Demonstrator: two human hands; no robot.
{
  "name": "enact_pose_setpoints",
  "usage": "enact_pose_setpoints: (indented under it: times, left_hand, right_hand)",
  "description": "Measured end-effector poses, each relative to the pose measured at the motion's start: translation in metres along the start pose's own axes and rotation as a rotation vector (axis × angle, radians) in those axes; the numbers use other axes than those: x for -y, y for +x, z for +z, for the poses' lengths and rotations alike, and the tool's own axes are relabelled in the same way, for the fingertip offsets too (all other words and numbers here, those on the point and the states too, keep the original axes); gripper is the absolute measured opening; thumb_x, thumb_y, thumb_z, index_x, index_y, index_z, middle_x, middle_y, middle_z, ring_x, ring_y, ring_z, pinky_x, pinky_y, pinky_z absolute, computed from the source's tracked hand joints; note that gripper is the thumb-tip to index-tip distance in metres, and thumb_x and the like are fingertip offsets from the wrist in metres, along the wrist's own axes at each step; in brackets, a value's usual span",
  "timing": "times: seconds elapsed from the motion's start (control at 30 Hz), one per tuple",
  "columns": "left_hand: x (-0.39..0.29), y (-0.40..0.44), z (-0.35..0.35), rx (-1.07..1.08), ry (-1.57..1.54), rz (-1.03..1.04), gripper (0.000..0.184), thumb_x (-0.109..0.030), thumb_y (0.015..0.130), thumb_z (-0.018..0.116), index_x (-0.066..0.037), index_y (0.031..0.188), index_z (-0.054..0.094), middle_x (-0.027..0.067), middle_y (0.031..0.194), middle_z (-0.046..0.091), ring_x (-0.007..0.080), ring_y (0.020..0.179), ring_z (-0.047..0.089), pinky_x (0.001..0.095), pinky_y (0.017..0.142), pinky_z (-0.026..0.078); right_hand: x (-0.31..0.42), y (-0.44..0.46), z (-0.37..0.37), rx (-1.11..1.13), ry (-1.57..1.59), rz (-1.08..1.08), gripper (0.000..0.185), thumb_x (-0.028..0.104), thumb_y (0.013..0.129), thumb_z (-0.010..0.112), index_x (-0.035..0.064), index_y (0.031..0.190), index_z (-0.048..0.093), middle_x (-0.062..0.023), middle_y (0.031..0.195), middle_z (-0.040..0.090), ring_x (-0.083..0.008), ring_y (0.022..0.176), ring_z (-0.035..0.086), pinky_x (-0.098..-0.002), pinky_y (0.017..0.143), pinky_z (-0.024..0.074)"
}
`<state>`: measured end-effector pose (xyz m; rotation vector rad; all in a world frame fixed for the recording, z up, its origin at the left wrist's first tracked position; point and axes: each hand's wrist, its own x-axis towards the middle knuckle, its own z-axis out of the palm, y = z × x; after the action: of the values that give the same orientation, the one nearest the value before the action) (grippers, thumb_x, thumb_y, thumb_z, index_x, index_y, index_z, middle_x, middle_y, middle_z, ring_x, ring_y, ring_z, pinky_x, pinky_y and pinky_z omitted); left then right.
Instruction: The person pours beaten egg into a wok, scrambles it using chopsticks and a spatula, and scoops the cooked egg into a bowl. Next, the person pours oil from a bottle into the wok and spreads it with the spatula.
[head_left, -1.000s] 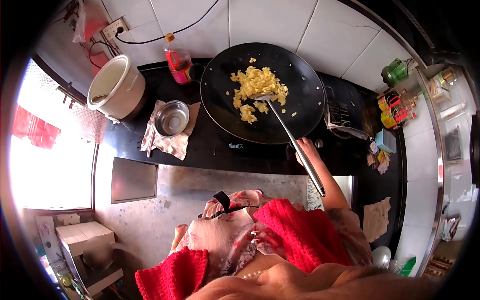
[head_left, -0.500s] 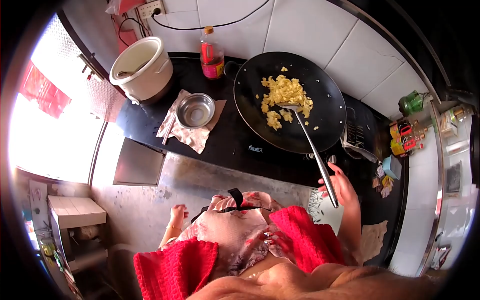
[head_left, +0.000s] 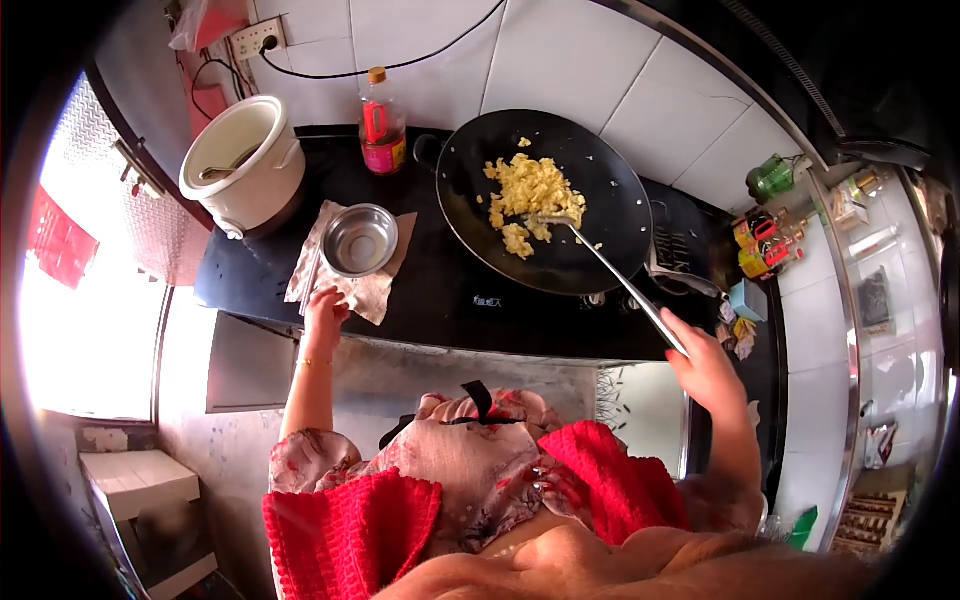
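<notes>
My right hand [head_left: 705,365] is closed round the end of a long metal spatula [head_left: 622,282]. Its blade rests in the black wok [head_left: 605,245], against a heap of yellow scrambled eggs [head_left: 535,190]. At the left, my left hand [head_left: 325,310] reaches to the near edge of a crumpled cloth [head_left: 372,295]. Its curled fingers are at the lower end of a pair of thin chopsticks [head_left: 312,270]; exact finger contact is partly hidden. A shiny metal bowl [head_left: 360,240] stands on the cloth, just beyond that hand.
A white slow cooker [head_left: 245,170] with a utensil inside stands at the back left. Beside it is a sauce bottle [head_left: 383,130]. More bottles [head_left: 768,245] and a light-blue box [head_left: 748,300] sit right of the wok. The dark counter's front edge [head_left: 430,340] runs before me.
My left hand has risen from beside my body to the chopsticks on the cloth. My right hand has taken a closed grip on the spatula handle. The whole view has shifted.
</notes>
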<state>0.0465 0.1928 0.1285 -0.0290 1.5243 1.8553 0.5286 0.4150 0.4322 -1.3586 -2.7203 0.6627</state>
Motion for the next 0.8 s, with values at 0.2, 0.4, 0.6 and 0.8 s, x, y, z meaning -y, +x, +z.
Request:
enact_pose_setpoints:
  times: [0.2,0.4,0.6,0.8]
  left_hand:
    - [-0.002,0.044,0.004,-0.023,-0.031,0.009,0.010,-0.009,0.082,0.050,-0.003,0.088,0.056,0.0075,0.083,0.057,0.0191,0.071,0.058,0.0295,0.062,0.051]
    - [0.000,0.058,0.010,-0.031,-0.078,0.009,0.008,-0.007,0.081,0.049,-0.002,0.081,0.055,0.0072,0.074,0.057,0.0175,0.064,0.057,0.0281,0.060,0.051]
    - [-0.006,0.056,0.013,-0.041,-0.059,0.008,0.009,-0.006,0.083,0.048,-0.002,0.084,0.055,0.0075,0.074,0.058,0.0167,0.061,0.056,0.0284,0.057,0.051]
    - [-0.004,0.060,0.022,-0.143,-0.083,0.003,0.006,-0.005,0.082,0.049,-0.002,0.080,0.054,0.0066,0.068,0.055,0.0160,0.055,0.054,0.0294,0.054,0.051]
  right_hand:
    - [0.037,-0.050,-0.049,0.097,-0.139,-0.011,0.052,0.004,0.077,0.055,0.0135,0.128,0.050,-0.0200,0.086,0.059,-0.0374,0.077,0.058,-0.0425,0.068,0.0460]
    - [0.007,0.044,0.016,-0.004,0.019,-0.035,0.050,0.005,0.080,0.056,0.0116,0.129,0.048,-0.0245,0.081,0.059,-0.0395,0.072,0.059,-0.0432,0.065,0.0459]
    - [0.003,0.078,0.012,-0.230,0.031,-0.250,0.050,0.005,0.079,0.057,0.0120,0.128,0.049,-0.0258,0.083,0.060,-0.0400,0.075,0.059,-0.0424,0.067,0.0460]
    - [0.003,0.134,0.036,-0.155,-0.135,-0.096,0.051,0.007,0.081,0.057,0.0140,0.130,0.046,-0.0260,0.092,0.060,-0.0391,0.082,0.060,-0.0420,0.072,0.0479]
